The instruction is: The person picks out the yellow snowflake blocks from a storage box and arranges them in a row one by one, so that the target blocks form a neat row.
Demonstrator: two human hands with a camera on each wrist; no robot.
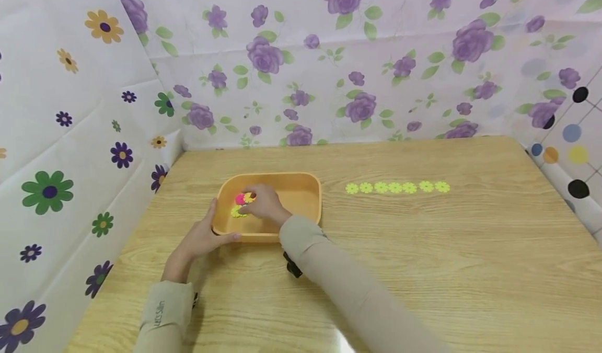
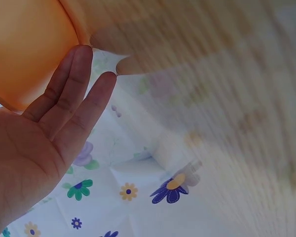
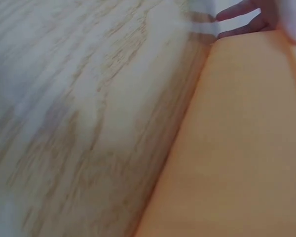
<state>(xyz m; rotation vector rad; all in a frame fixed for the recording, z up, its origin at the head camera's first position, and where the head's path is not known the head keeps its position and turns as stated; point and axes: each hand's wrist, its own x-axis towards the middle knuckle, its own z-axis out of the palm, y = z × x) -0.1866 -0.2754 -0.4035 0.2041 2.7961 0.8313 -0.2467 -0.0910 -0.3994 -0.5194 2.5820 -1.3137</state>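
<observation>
An orange plastic basin [image 1: 301, 201] stands on the table. My left hand [image 1: 202, 238] rests at its near left corner, with fingers along the left side and the thumb along the front rim. In the left wrist view, the left fingers [image 2: 79, 89] lie fairly straight against the outer wall. My right hand [image 1: 264, 204] reaches inside the basin, its fingertips at a small group of flower-shaped pieces. A pink flower piece [image 1: 240, 199] and a yellow-green flower piece [image 1: 235, 212] show there. Whether the right fingers pinch one is unclear; the right wrist view shows mainly the basin's outer wall [image 3: 237, 138].
A row of several yellow-green flower pieces [image 1: 395, 187] lies on the wooden table [image 1: 447, 248], right of the basin. Floral sheets [image 1: 329, 70] hang behind and to the left. A dotted, grid-lined sheet [image 1: 578, 133] borders the right side.
</observation>
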